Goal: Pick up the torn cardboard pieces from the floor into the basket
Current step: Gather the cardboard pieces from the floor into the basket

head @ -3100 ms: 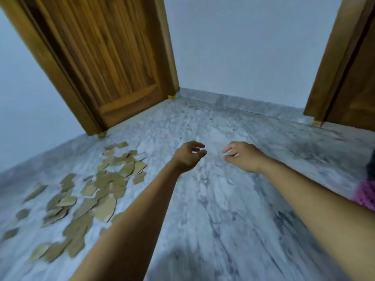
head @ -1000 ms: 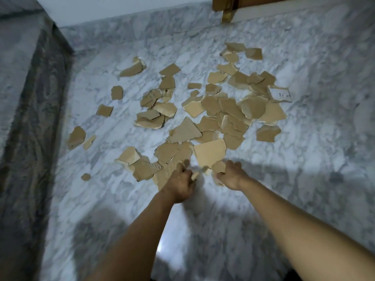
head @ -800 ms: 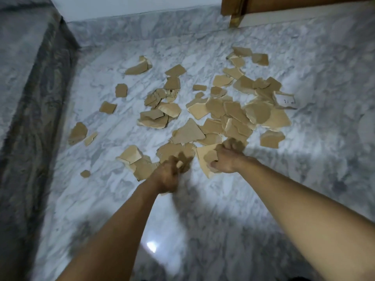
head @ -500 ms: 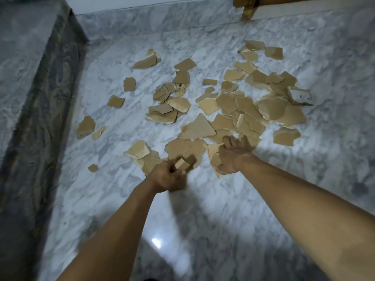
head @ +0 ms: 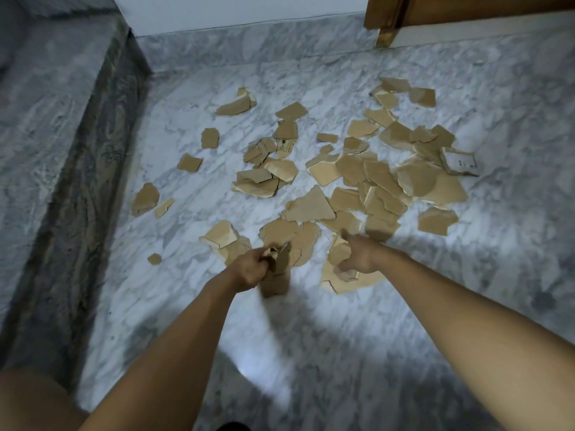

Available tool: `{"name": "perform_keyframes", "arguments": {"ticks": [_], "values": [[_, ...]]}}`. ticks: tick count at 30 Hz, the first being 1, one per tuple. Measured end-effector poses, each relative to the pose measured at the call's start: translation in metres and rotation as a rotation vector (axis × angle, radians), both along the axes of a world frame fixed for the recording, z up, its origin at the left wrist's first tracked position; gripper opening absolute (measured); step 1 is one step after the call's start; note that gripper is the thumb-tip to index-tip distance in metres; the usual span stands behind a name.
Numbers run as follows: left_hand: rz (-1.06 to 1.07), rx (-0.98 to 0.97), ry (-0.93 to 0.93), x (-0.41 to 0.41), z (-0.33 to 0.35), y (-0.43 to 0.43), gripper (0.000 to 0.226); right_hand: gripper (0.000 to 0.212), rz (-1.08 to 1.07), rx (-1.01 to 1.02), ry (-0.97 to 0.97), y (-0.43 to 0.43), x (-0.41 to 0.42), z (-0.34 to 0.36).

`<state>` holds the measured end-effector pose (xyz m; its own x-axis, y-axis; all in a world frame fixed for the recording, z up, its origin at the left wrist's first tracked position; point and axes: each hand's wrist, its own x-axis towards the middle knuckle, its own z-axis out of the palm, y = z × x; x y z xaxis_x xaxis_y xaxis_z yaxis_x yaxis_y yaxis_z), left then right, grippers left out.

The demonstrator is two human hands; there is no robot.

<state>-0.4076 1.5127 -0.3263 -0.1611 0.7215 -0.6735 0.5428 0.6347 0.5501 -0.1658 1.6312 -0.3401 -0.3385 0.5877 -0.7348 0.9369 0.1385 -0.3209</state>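
Observation:
Several torn brown cardboard pieces (head: 314, 206) lie scattered over the marble floor (head: 326, 337), thickest at the middle and right. My left hand (head: 250, 269) grips a small bunch of pieces (head: 277, 275) at the near edge of the pile. My right hand (head: 357, 256) holds a few larger pieces (head: 339, 275) just to the right, with a blurred piece (head: 379, 230) at its fingertips. No basket is in view.
A raised marble ledge (head: 46, 135) runs along the left side. A white wall with a marble skirting (head: 249, 42) closes the far end. A wooden door frame (head: 385, 17) stands at the top right. Stray pieces (head: 146, 199) lie near the ledge.
I have turned from the bare floor toward the pile and bent down to it. Both hands reached the near pieces and closed on them; they now hold more cardboard.

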Motion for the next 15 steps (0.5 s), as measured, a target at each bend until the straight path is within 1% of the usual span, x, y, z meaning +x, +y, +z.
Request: {"name": "perform_keyframes", "arguments": {"ticks": [2, 4, 5, 6, 7, 9, 11, 13, 15], "values": [[-0.018, -0.109, 0.028, 0.004, 0.003, 0.0, 0.043, 0.115, -0.037, -0.06, 0.038, -0.003, -0.003, 0.001], [-0.067, -0.176, 0.016, 0.01, 0.003, -0.002, 0.051, 0.105, -0.035, -0.061, 0.04, -0.005, -0.007, -0.005], [-0.083, -0.171, 0.01, 0.014, 0.004, -0.003, 0.05, 0.097, -0.031, -0.054, 0.028, -0.008, -0.009, -0.011], [-0.114, -0.119, 0.026, 0.015, 0.004, -0.003, 0.046, 0.089, -0.028, -0.037, 0.006, -0.012, -0.011, -0.016], [-0.129, -0.07, 0.044, 0.013, 0.001, -0.004, 0.04, 0.086, -0.029, -0.012, -0.018, -0.015, -0.013, -0.021], [-0.163, 0.011, 0.11, 0.007, -0.005, -0.003, 0.026, 0.092, -0.034, 0.039, -0.081, -0.023, -0.013, -0.031], [-0.185, 0.032, 0.117, 0.001, -0.008, 0.0, 0.021, 0.093, -0.044, 0.082, -0.124, -0.026, -0.015, -0.037], [-0.186, 0.039, 0.12, -0.003, -0.011, 0.005, 0.01, 0.094, -0.016, 0.088, -0.133, -0.023, -0.017, -0.04], [-0.237, 0.077, 0.203, -0.002, -0.016, 0.008, 0.025, 0.098, 0.019, 0.079, -0.145, -0.017, -0.017, -0.046]]}}
